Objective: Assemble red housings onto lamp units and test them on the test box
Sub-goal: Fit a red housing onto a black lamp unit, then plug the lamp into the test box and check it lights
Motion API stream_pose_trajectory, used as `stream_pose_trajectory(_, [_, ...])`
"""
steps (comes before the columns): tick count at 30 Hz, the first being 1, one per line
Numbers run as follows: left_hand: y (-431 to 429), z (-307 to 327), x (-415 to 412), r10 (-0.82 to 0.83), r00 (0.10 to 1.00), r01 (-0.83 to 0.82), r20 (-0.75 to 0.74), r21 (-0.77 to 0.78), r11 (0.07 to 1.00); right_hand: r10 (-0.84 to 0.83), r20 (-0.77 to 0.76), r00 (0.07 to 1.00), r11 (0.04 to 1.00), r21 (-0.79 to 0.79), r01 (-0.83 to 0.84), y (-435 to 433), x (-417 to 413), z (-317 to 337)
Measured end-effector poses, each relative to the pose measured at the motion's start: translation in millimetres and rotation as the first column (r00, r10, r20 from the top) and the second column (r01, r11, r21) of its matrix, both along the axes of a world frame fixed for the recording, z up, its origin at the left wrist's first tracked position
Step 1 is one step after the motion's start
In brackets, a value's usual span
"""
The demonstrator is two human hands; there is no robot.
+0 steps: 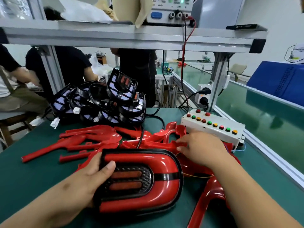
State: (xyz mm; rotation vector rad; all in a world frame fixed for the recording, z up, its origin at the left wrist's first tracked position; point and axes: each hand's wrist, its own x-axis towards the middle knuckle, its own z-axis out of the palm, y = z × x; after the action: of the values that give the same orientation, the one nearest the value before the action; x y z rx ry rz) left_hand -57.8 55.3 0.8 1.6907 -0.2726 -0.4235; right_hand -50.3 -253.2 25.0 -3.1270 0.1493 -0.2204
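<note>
Bench: green workbench (32,170), seen from its near edge.
Far-left corner: a heap of black lamp units (105,99) with white connectors, stacked on one another.
Middle: loose red housings (92,137) spread in an overlapping layer between the heap and the near edge; more lie by the near-right corner.
Right edge: white test box (212,127) with rows of red, green and yellow buttons, just beside the housings.
Overhead: a shelf (115,35) carrying a power supply (171,12); red and black leads hang down from it behind the test box.
Task piece: assembled lamp (144,183), red housing fitted, at the near edge, partly over the loose housings.
Axis: long axis runs left to right; rounded end to the right, lens face up. A black cable (140,137) leaves its far side.
Left hand (92,175): clamped on the lamp's left end, thumb across the lens face, fingers underneath.
Right hand (202,148): just in front of the test box, thumb and forefinger pinching the edge of one red housing (171,143).
</note>
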Motion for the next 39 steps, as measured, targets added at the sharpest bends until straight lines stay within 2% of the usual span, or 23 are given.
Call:
stream_pose_trajectory(4, [-13,28,-18,-0.006,1.000,0.006,-0.006,0.177,0.984,0.028,-0.048,0.998,0.999,0.032,-0.027,0,-3,3])
stream_pose_trajectory(7, [-9,34,-16,0.032,0.993,-0.076,0.117,0.385,0.920,0.071,0.001,0.997,0.995,0.070,-0.071,0,-4,6])
stream_pose_trajectory(9, [-4,46,-16,-0.021,0.973,-0.107,0.228,0.534,0.839,0.110,0.024,0.994,0.990,0.092,-0.112,-3,-5,7])
stream_pose_trajectory(11, [-1,63,-9,-0.089,0.933,-0.154,0.348,0.613,0.775,0.114,0.057,0.992,0.986,0.115,-0.120,-6,-5,8])
stream_pose_trajectory(12, [-1,72,-1,-0.097,0.910,-0.189,0.404,0.610,0.769,0.104,0.100,0.990,0.985,0.127,-0.117,-8,-4,8])
stream_pose_trajectory(16, [-29,100,53,-0.054,0.862,-0.213,0.505,0.457,0.864,0.002,0.338,0.941,0.974,0.213,-0.079,-9,1,4])
stream_pose_trajectory(18, [-61,106,88,-0.154,0.834,-0.140,0.530,0.473,0.870,-0.027,0.379,0.925,0.966,0.248,-0.074,-5,2,1])
stream_pose_trajectory(20, [-100,105,115,-0.275,0.816,-0.071,0.508,0.561,0.825,-0.046,0.384,0.922,0.957,0.283,-0.070,-1,3,-2])
stream_pose_trajectory(23, [-152,89,146,-0.466,0.784,0.012,0.409,0.742,0.670,-0.071,0.383,0.921,0.963,0.268,-0.037,1,4,-5])
stream_pose_trajectory(24, [-165,83,153,-0.543,0.758,0.029,0.360,0.814,0.580,-0.078,0.388,0.918,0.965,0.262,-0.029,1,4,-5])
stream_pose_trajectory(26, [-181,71,164,-0.696,0.683,0.039,0.219,0.941,0.335,-0.088,0.397,0.914,0.965,0.261,-0.020,1,4,-5])
stream_pose_trajectory(28, [-189,61,171,-0.786,0.615,0.019,0.065,0.995,0.097,-0.099,0.404,0.909,0.963,0.269,-0.014,0,4,-4])
stream_pose_trajectory(29, [-192,57,174,-0.806,0.592,0.003,0.007,1.000,0.010,-0.102,0.409,0.907,0.963,0.271,-0.013,0,4,-4])
stream_pose_trajectory(30, [-194,54,175,-0.816,0.578,-0.006,-0.028,0.999,-0.038,-0.106,0.415,0.904,0.963,0.269,-0.011,0,4,-4])
stream_pose_trajectory(32, [-196,49,177,-0.810,0.585,0.001,-0.048,0.998,-0.058,-0.110,0.423,0.900,0.965,0.261,-0.004,0,4,-5])
stream_pose_trajectory(37, [-194,39,182,-0.765,0.641,0.034,0.054,0.995,0.099,-0.125,0.412,0.903,0.964,0.265,0.012,2,5,-7])
stream_pose_trajectory(39, [-193,38,183,-0.764,0.641,0.018,0.073,0.994,0.110,-0.126,0.412,0.902,0.965,0.264,0.015,2,4,-7])
